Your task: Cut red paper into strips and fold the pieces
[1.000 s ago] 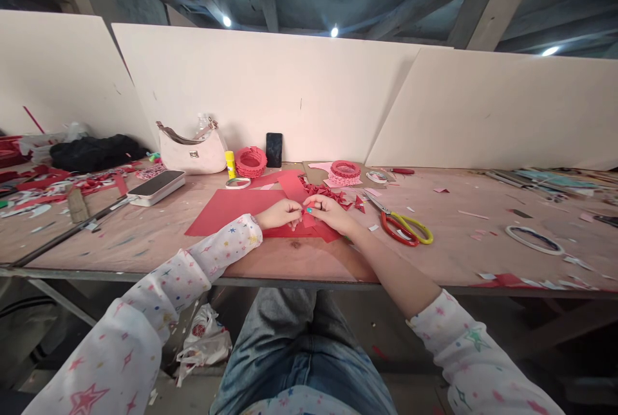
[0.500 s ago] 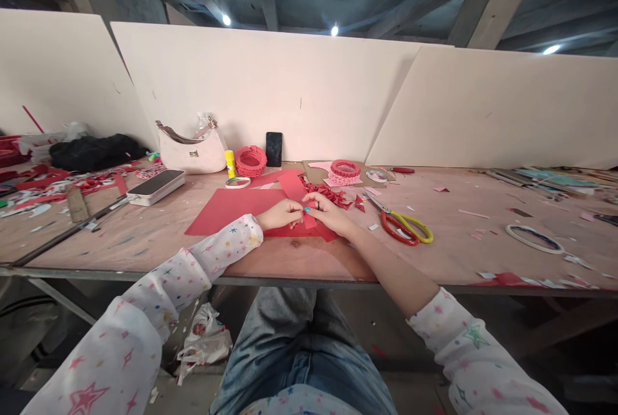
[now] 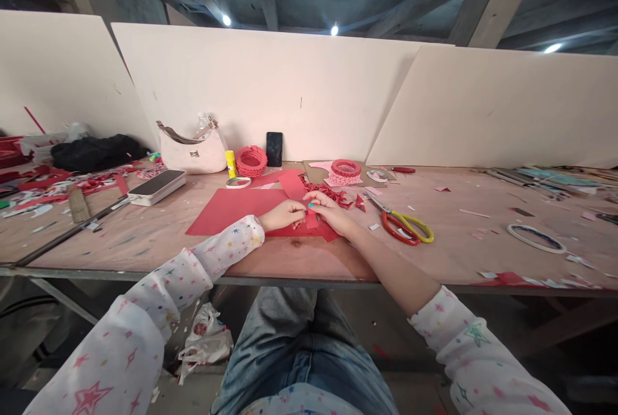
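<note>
Over the large red paper sheet (image 3: 226, 206), my left hand (image 3: 284, 215) and my right hand (image 3: 327, 212) meet, both pinching a small piece of red paper (image 3: 312, 219). Part of that piece hangs below my right fingers; the fold at the fingertips is too small to make out. Just behind my hands lies a red paper strip (image 3: 291, 184). Folded red paper pieces (image 3: 340, 198) cluster behind my right hand, with one loose folded piece (image 3: 360, 202) beside them. Scissors with red and yellow handles (image 3: 403, 223) rest to the right of my right hand.
A pink handbag (image 3: 190, 151), glue stick (image 3: 230, 164), red paper ring (image 3: 251, 161) and black phone (image 3: 274, 149) stand along the back. Left is a white box-like device (image 3: 157, 188). Another ring stack (image 3: 345, 172) sits behind the scissors. A tape roll (image 3: 535, 239) lies right.
My fingers have shifted slightly on the small red paper, and its hanging part looks shorter and a little to the right. Both hands stay together over the sheet.
</note>
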